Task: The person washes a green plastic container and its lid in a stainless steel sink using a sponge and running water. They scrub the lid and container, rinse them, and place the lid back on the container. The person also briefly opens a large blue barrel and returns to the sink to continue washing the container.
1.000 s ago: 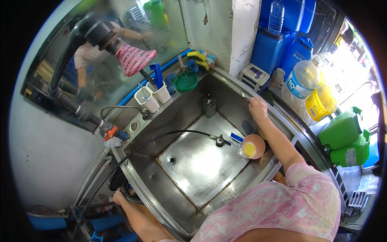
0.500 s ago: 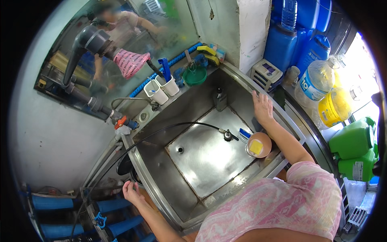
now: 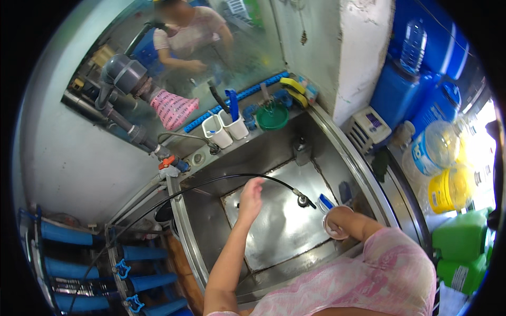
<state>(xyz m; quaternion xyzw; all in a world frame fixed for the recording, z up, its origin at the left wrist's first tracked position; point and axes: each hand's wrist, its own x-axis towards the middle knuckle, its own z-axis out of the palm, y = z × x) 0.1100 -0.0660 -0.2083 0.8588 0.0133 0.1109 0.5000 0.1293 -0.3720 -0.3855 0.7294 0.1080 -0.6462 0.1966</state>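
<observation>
My left hand (image 3: 250, 199) hangs over the middle of the steel sink (image 3: 196, 239), beside the black hose (image 3: 232, 175); its fingers are stretched out and nothing shows in them. My right hand (image 3: 340, 225) reaches down into a round, pinkish bowl (image 3: 337, 211) in the sink's right corner. Its fingertips are hidden there, and so is the yellow sponge seen in the bowl earlier. A blue-and-white brush-like item (image 3: 325, 202) lies against the bowl. Close by on the sink floor rests the hose's dark spray nozzle (image 3: 304, 201).
A dark bottle (image 3: 302, 151) stands at the sink's far wall. White holders (image 3: 217, 132), a green basket (image 3: 272, 117) and yellow sponges (image 3: 294, 92) line the back ledge. Large bottles (image 3: 433, 147) and green jugs (image 3: 461, 237) crowd the right. Blue rolls (image 3: 68, 237) sit at lower left.
My left hand has come from outside the sink's left rim to above its middle. My right hand has left the right rim and gone into the bowl. The view has shifted.
</observation>
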